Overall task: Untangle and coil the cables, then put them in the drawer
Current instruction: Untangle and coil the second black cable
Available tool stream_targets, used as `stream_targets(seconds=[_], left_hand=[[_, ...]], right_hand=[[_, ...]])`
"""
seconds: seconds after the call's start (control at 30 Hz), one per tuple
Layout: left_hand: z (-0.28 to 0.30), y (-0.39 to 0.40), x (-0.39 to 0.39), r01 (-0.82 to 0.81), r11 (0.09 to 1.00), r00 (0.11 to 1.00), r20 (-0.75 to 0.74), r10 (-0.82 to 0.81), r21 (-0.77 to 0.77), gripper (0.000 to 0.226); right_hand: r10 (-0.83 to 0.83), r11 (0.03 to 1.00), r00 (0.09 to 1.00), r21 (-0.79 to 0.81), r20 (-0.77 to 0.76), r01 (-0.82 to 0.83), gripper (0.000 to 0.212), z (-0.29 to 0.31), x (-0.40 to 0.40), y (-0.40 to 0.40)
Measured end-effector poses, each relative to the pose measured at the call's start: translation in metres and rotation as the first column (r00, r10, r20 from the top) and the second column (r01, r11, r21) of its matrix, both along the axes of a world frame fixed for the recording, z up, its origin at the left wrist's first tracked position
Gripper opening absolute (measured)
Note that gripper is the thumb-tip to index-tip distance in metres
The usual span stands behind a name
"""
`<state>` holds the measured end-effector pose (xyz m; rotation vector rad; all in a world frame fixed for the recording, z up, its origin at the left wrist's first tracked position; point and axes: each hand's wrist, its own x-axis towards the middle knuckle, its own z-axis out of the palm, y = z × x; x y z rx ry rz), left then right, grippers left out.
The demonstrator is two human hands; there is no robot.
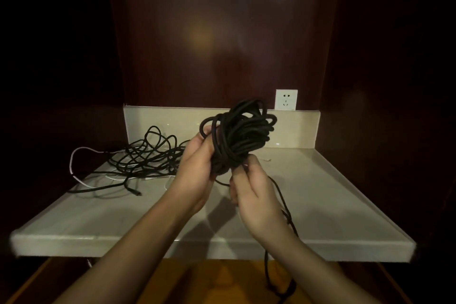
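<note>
You're mid-coil: your left hand point(197, 163) grips the black cable bundle point(239, 136) above the table point(308, 192), and your right hand point(251, 187) pinches its loose tail at 5 o'clock. Next, wrap that tail on. The tangled cables point(138, 160) wait at 9 o'clock; no drawer shows.

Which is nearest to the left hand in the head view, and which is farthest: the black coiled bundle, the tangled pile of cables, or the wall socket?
1. Black coiled bundle: the left hand grips it, in front of the person.
2. Tangled pile of cables: on the counter, left of the hand.
3. Wall socket: on the back wall, up and to the right.
</note>
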<state>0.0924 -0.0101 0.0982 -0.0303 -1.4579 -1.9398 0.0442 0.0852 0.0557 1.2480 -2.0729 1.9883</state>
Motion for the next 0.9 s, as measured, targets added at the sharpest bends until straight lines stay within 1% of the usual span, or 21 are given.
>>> stream_targets(seconds=[0.03,0.07,0.13,0.17,0.23,0.27,0.33,0.4,0.47,0.5,0.53,0.57,0.6,0.63,0.67,0.7,0.73,0.8,0.83,0.87,0.9], left_hand=[[-0.002,0.000,0.000,-0.047,0.999,0.999,-0.015,0.047,-0.024,0.051],[-0.005,-0.001,-0.001,-0.111,0.992,0.993,-0.036,0.109,-0.066,0.042],[-0.009,-0.002,-0.004,-0.269,0.945,0.963,-0.081,0.259,-0.183,0.015],[-0.010,-0.002,-0.004,-0.333,0.915,0.943,-0.104,0.317,-0.227,0.009],[-0.009,-0.003,-0.005,-0.438,0.845,0.899,-0.165,0.406,-0.307,0.005],[-0.009,-0.005,-0.005,-0.497,0.790,0.868,-0.202,0.454,-0.360,0.006],[-0.012,-0.011,-0.005,-0.602,0.646,0.796,-0.285,0.534,-0.470,0.012],[-0.014,-0.018,-0.007,-0.671,0.463,0.720,-0.359,0.595,-0.579,0.018],[-0.014,-0.018,-0.008,-0.702,0.276,0.643,-0.420,0.640,-0.656,0.023],[-0.014,-0.015,-0.008,-0.699,0.181,0.611,-0.445,0.655,-0.692,0.026],[-0.013,-0.012,-0.009,-0.677,0.094,0.588,-0.461,0.664,-0.730,0.028],[-0.012,-0.009,-0.010,-0.643,0.023,0.577,-0.464,0.672,-0.765,0.030],[-0.012,-0.008,-0.010,-0.602,-0.034,0.568,-0.458,0.683,-0.798,0.031],[-0.012,-0.009,-0.010,-0.549,-0.078,0.568,-0.440,0.695,-0.832,0.031],[-0.011,-0.010,-0.010,-0.486,-0.103,0.578,-0.407,0.707,-0.868,0.030],[-0.010,-0.010,-0.009,-0.415,-0.111,0.599,-0.363,0.713,-0.903,0.030],[-0.008,-0.010,-0.007,-0.352,-0.123,0.623,-0.330,0.709,-0.928,0.030],[-0.005,-0.011,0.000,-0.269,-0.199,0.655,-0.331,0.679,-0.942,0.029],[-0.002,-0.012,0.003,-0.232,-0.221,0.682,-0.320,0.658,-0.947,0.028],[0.000,-0.015,0.006,-0.199,-0.204,0.729,-0.284,0.623,-0.958,0.026],[0.003,-0.018,0.010,-0.141,-0.141,0.797,-0.197,0.571,-0.980,0.023]], right_hand=[[0.038,0.999,0.997,-0.011,0.071,-0.037,0.017,-0.001,0.001,0.000],[0.075,0.997,0.986,-0.025,0.150,-0.072,0.017,0.001,0.004,0.001],[0.114,0.993,0.959,-0.039,0.260,-0.108,0.018,0.000,0.005,0.004],[0.120,0.993,0.952,-0.032,0.283,-0.116,0.018,-0.003,0.005,0.007],[0.139,0.989,0.944,-0.002,0.298,-0.146,0.019,-0.008,0.006,0.015],[0.162,0.985,0.938,0.012,0.307,-0.173,0.019,-0.009,0.007,0.019],[0.211,0.971,0.910,0.029,0.356,-0.236,0.019,-0.010,0.009,0.027],[0.206,0.961,0.894,0.093,0.397,-0.262,0.019,-0.009,0.008,0.035],[0.162,0.946,0.918,0.208,0.362,-0.250,0.020,-0.010,0.008,0.041],[0.131,0.936,0.944,0.275,0.301,-0.218,0.019,-0.011,0.009,0.042],[0.090,0.927,0.974,0.340,0.206,-0.158,0.018,-0.013,0.009,0.044],[0.042,0.912,0.997,0.405,0.070,-0.067,0.018,-0.013,0.009,0.045],[-0.006,0.885,0.994,0.461,-0.109,0.056,0.018,-0.012,0.009,0.048],[-0.045,0.836,0.946,0.506,-0.321,0.212,0.019,-0.010,0.007,0.053],[-0.066,0.778,0.858,0.511,-0.510,0.364,0.020,-0.004,0.002,0.058],[-0.067,0.746,0.764,0.477,-0.641,0.465,0.020,0.003,-0.004,0.065],[-0.040,0.744,0.685,0.436,-0.728,0.507,0.020,0.011,-0.011,0.072],[0.094,0.782,0.576,0.418,-0.812,0.462,0.020,0.029,-0.020,0.082],[0.166,0.800,0.513,0.419,-0.842,0.429,0.023,0.037,-0.024,0.085],[0.214,0.819,0.443,0.408,-0.870,0.405,0.026,0.043,-0.029,0.088],[0.246,0.839,0.383,0.393,-0.891,0.377,0.029,0.049,-0.035,0.090]])
